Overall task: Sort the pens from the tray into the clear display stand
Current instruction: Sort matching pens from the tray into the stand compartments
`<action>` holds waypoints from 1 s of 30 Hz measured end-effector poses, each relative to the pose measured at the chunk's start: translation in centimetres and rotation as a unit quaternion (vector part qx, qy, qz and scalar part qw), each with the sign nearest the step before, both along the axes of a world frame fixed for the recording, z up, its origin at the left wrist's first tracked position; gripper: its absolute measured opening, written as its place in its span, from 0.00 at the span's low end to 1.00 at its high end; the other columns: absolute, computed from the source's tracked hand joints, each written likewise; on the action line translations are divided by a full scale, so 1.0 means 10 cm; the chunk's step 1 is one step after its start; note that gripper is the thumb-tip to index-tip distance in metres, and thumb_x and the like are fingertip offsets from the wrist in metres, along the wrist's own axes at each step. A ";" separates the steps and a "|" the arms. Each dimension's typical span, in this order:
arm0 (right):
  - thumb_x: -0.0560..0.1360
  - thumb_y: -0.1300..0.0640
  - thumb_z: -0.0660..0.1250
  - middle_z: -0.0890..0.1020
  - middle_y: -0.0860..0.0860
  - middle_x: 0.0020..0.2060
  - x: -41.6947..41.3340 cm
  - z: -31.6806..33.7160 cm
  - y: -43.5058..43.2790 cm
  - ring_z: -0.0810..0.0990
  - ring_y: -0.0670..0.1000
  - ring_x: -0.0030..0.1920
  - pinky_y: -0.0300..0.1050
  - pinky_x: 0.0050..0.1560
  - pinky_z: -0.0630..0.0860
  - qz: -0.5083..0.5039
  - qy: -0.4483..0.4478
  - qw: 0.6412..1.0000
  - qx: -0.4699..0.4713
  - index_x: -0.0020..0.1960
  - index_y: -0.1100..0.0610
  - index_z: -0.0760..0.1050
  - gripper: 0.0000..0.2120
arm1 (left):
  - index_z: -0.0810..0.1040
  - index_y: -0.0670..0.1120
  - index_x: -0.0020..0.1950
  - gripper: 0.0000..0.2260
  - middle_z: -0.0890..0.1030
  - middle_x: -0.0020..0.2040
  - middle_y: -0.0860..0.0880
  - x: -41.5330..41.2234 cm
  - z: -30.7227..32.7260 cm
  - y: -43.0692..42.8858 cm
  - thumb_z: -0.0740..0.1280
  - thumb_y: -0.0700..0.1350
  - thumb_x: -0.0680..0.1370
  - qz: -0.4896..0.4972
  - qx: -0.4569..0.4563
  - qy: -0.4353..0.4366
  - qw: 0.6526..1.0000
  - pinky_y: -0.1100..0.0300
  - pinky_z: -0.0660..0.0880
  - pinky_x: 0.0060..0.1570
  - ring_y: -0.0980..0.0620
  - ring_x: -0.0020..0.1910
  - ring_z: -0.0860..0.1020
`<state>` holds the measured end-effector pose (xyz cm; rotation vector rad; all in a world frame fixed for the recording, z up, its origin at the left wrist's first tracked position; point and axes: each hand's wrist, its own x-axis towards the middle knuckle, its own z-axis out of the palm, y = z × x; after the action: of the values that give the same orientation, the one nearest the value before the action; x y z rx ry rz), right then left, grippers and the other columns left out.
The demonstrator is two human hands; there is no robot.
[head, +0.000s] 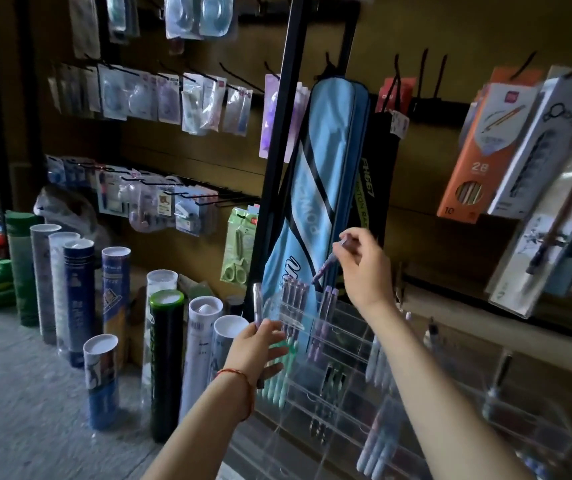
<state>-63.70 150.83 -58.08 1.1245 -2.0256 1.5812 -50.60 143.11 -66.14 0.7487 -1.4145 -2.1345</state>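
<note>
Head view: the right hand point(364, 268) pinches a purple pen point(326, 266), tip slanting down just above the top row of the clear display stand point(291, 320). The left hand point(260, 348) grips a second pen point(257, 303) upright at the stand's left edge, with cardboard tubes point(165, 358) crowding just beside.

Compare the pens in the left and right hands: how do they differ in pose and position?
The pale lilac pen in the left hand stands upright; the purple patterned pen in the right hand tilts, its lower end pointing down-left. The lilac pen is at the left edge of the clear acrylic display stand; the patterned pen is above its top row. Both are held in the fingers.
</note>
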 end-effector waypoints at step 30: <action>0.75 0.64 0.66 0.77 0.55 0.60 -0.25 0.00 -0.25 0.75 0.51 0.56 0.42 0.58 0.71 -0.034 -0.059 0.956 0.286 0.65 0.59 0.72 0.19 | 0.74 0.47 0.48 0.09 0.73 0.31 0.48 0.01 -0.04 0.04 0.55 0.47 0.81 -0.039 -0.090 -0.004 0.995 0.70 0.61 0.18 0.57 0.20 0.64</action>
<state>-66.23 148.35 -58.11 1.1400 -2.6705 1.0676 -50.49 143.50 -66.50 0.6436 -1.6404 -2.0279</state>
